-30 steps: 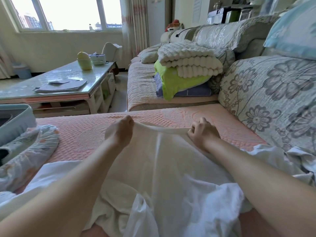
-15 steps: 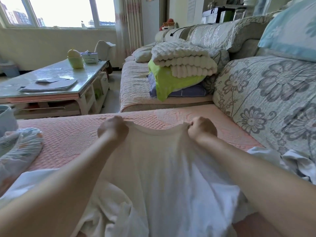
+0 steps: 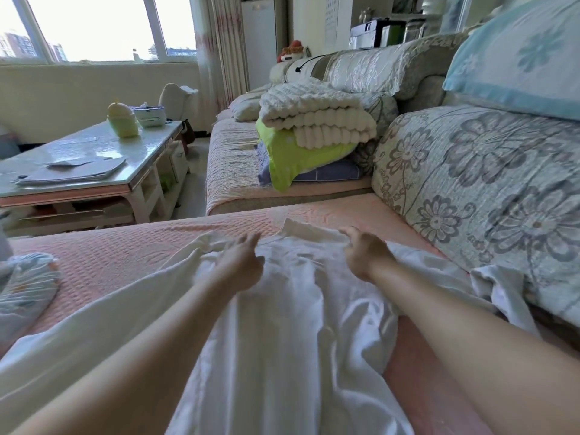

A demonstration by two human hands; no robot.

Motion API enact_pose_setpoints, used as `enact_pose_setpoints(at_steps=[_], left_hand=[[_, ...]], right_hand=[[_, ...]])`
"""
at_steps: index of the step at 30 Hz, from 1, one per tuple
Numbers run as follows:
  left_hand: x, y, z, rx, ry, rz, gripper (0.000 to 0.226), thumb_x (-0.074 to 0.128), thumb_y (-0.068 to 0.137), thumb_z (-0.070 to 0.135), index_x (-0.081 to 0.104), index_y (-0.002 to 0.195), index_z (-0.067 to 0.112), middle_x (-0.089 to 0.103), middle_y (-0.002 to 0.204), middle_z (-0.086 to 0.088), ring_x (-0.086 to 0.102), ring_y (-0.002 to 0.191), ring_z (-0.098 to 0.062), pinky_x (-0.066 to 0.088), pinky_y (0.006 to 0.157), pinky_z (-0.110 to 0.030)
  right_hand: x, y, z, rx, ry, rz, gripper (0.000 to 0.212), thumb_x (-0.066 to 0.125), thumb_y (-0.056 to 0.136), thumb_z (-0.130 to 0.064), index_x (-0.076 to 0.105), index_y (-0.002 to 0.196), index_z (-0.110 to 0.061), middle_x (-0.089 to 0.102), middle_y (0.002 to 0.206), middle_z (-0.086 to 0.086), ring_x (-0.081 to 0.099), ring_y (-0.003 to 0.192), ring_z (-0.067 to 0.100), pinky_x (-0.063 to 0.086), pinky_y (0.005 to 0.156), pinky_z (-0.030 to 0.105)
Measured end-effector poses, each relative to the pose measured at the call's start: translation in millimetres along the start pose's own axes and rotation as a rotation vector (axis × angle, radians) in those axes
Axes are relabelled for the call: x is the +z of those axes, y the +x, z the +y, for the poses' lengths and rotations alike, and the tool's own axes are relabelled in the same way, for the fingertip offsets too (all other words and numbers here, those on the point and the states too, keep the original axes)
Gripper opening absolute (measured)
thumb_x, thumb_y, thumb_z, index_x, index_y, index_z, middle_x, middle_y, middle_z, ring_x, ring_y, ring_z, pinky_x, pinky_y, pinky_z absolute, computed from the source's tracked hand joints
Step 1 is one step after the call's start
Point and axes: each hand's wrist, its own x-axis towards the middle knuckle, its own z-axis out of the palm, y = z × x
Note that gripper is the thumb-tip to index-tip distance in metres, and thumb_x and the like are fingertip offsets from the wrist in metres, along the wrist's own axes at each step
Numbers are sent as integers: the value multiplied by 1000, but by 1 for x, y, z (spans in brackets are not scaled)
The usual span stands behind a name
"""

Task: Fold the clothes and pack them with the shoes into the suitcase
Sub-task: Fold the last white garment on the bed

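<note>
White garment (image 3: 282,324) on pink sofa (image 3: 110,255), L hand (image 3: 241,266), R hand (image 3: 364,255) resting on it, fingers (image 3: 250,243) loose, apart

Blown-out window (image 3: 94,25) daylight; soft, edges warped

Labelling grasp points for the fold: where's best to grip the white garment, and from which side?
The white garment lies lengthwise toward the person on the pink sofa cover, with its far edge rumpled up. I'd pinch that raised edge at two points, either side of the middle, reaching over from the near side. The left hand and right hand rest there.
</note>
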Motion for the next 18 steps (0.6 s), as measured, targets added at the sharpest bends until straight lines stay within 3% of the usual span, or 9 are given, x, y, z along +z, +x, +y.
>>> enact_pose_setpoints(at_steps=[4, 8, 10, 13, 15, 16, 17, 18], left_hand=[[14, -40, 61, 259, 71, -35, 56, 45, 101, 40, 28, 154, 33, 22, 163, 2, 22, 149, -23, 18, 120, -43], [40, -78, 113, 349, 52, -199, 56, 43, 100, 51, 33, 152, 31, 23, 163, 1, 19, 149, -23, 18, 119, -43], [53, -91, 125, 349, 87, -235, 54, 42, 98, 53, 38, 148, 31, 27, 160, 2, 20, 147, -22, 18, 119, -42], [66, -106, 128, 323, 121, -205, 57, 37, 98, 57, 34, 150, 32, 24, 161, 5, 15, 149, -19, 11, 121, -38], [63, -113, 127, 330, 113, -137, 59, 34, 100, 58, 31, 152, 31, 25, 162, 5, 15, 150, -17, 10, 122, -38], [59, -116, 128, 353, 115, -105, 59, 32, 101, 57, 30, 153, 30, 26, 161, 5, 17, 149, -16, 11, 122, -38], [56, -121, 128, 379, 119, -84, 57, 31, 101, 56, 30, 153, 30, 27, 161, 5, 19, 149, -16, 13, 121, -37], [53, -125, 127, 395, 124, -88, 57, 31, 102, 55, 30, 153, 31, 27, 161, 6, 20, 148, -16, 16, 121, -37]], right_hand=[[-30, -38, 39, -38, -223, 109, 46, 41, 87, -27, 58, 130, -21, 54, 135, 7, 51, 121, 29, 38, 101, 39], [-46, -87, 70, -461, -289, 65, 53, 44, 69, -41, 63, 115, -24, 56, 119, 4, 56, 107, 26, 44, 90, 40], [-47, -102, 83, -516, -359, -47, 54, 43, 71, -43, 62, 119, -30, 55, 121, 1, 57, 105, 22, 47, 89, 39], [-53, -106, 93, -540, -436, -76, 32, 51, 85, -26, 67, 113, -30, 58, 106, 4, 63, 90, 27, 52, 75, 39], [-58, -100, 93, -572, -548, 6, 12, 68, 81, -5, 72, 84, -15, 59, 85, 10, 65, 71, 32, 51, 55, 37], [-64, -99, 91, -549, -610, 63, 14, 67, 76, 2, 70, 75, -11, 60, 82, 10, 65, 70, 32, 51, 53, 36], [-71, -98, 90, -489, -676, 81, 20, 59, 76, 8, 71, 79, -8, 62, 88, 11, 65, 79, 32, 53, 63, 37], [-75, -98, 87, -433, -711, 81, 34, 45, 81, 11, 72, 93, -5, 63, 101, 12, 62, 97, 33, 52, 82, 41]])
